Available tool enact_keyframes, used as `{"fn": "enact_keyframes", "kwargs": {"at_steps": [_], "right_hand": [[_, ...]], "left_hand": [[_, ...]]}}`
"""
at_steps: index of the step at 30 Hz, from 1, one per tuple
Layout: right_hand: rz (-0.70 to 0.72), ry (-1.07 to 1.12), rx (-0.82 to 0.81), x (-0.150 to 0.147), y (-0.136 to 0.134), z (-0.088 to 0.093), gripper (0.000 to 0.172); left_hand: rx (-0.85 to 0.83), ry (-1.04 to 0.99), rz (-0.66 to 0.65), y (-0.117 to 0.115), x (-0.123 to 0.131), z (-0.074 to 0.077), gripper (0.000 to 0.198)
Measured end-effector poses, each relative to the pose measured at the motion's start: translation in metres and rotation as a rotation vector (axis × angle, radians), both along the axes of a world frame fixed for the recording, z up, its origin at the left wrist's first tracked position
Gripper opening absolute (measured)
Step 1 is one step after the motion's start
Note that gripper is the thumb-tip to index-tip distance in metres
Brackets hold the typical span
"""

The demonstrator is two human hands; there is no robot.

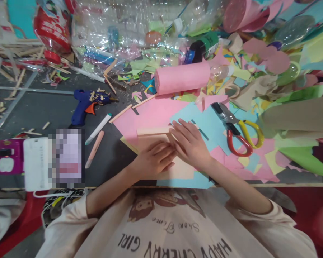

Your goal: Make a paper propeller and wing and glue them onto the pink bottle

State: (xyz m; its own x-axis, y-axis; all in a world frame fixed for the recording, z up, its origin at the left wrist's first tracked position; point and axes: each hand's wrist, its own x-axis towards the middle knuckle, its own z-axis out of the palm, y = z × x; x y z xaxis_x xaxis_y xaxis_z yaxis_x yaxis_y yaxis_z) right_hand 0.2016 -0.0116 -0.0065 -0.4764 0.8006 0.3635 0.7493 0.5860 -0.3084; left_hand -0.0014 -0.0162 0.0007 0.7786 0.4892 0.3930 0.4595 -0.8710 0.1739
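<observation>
A peach sheet of paper (150, 138) lies in front of me, its far edge folded over. My left hand (153, 159) rests flat on it with fingers stretched toward the right. My right hand (190, 143) lies flat across the sheet's right side, fingers spread and pressing on the fold. Under the peach sheet lie a pink sheet (150, 114) and a light blue sheet (204, 123).
Red and yellow scissors (238, 134) lie right of my hands. A pink paper roll (181, 77) sits behind. A blue glue gun (87, 104), two pens (97, 134) and a white phone (37, 163) are at left. Paper scraps and plastic bottles crowd the back.
</observation>
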Motion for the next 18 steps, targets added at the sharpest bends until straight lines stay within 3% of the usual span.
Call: {"fn": "enact_keyframes", "kwargs": {"at_steps": [4,7,12,18], "right_hand": [[0.000,0.018,-0.075,0.001,-0.008,-0.006,0.047],[-0.010,0.015,-0.087,0.001,-0.013,-0.007,0.050],[-0.038,-0.005,-0.050,-0.001,-0.019,-0.006,0.049],[-0.045,-0.048,0.007,-0.002,-0.025,-0.009,0.036]], "left_hand": [[0.025,-0.064,0.112,-0.001,0.001,0.009,0.021],[0.013,-0.011,0.207,-0.004,0.002,0.011,0.028],[-0.049,0.067,0.269,-0.011,0.001,0.002,0.049],[-0.100,0.101,0.318,-0.018,-0.004,-0.010,0.066]]}}
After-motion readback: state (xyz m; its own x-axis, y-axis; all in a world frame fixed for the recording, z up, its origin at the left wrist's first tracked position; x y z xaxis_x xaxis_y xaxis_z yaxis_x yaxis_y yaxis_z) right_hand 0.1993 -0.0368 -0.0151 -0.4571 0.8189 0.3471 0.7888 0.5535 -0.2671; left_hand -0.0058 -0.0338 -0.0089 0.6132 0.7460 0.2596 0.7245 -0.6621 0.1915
